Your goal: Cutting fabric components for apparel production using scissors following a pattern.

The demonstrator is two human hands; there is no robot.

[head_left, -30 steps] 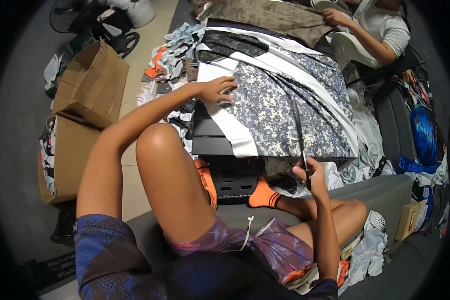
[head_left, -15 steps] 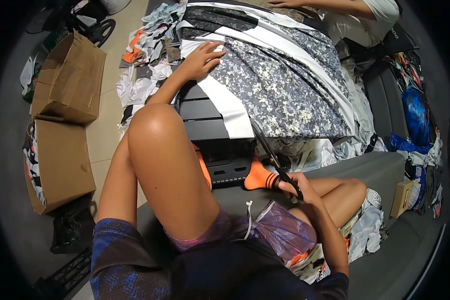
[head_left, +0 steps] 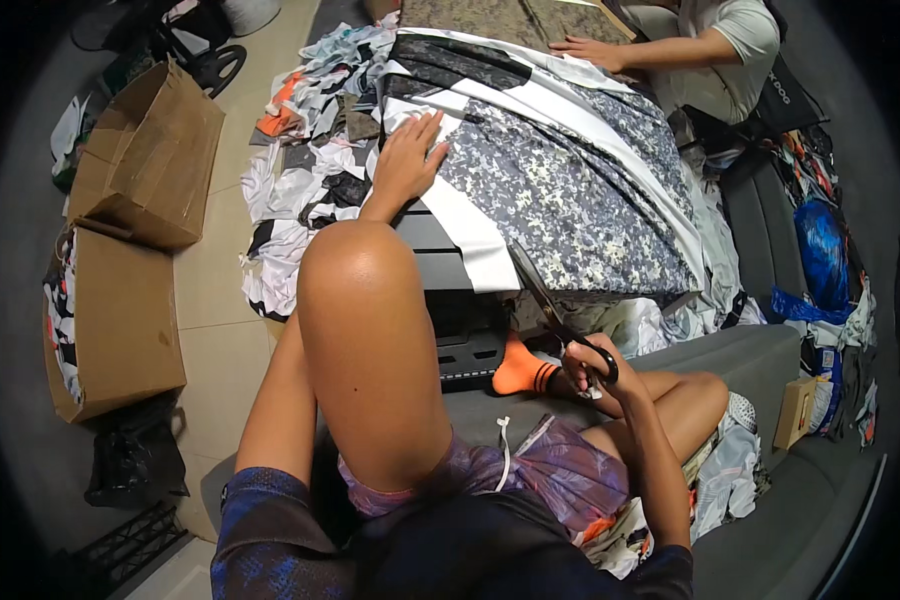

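A sheet of grey camouflage-print fabric (head_left: 570,190) with white borders lies over a low dark table (head_left: 432,240). My left hand (head_left: 408,155) rests flat on its white left edge, fingers spread. My right hand (head_left: 592,362) grips the black handles of a pair of large scissors (head_left: 542,300) beside the near edge of the cloth. Their blades point up and away from me, and the tips reach the fabric near its white strip. Whether the tips are under or over the cloth I cannot make out.
Across the table a person's hand (head_left: 588,52) rests on brown camouflage fabric (head_left: 470,18). Fabric scraps (head_left: 280,190) heap up at the table's left, near open cardboard boxes (head_left: 135,310). A grey sofa (head_left: 750,350) is under me; a blue plastic bag (head_left: 820,245) lies to the right.
My view has shifted slightly. The scissors stay in my right hand, their blades now more apart. My left hand remains on the fabric edge. The other person's arm shows more fully.
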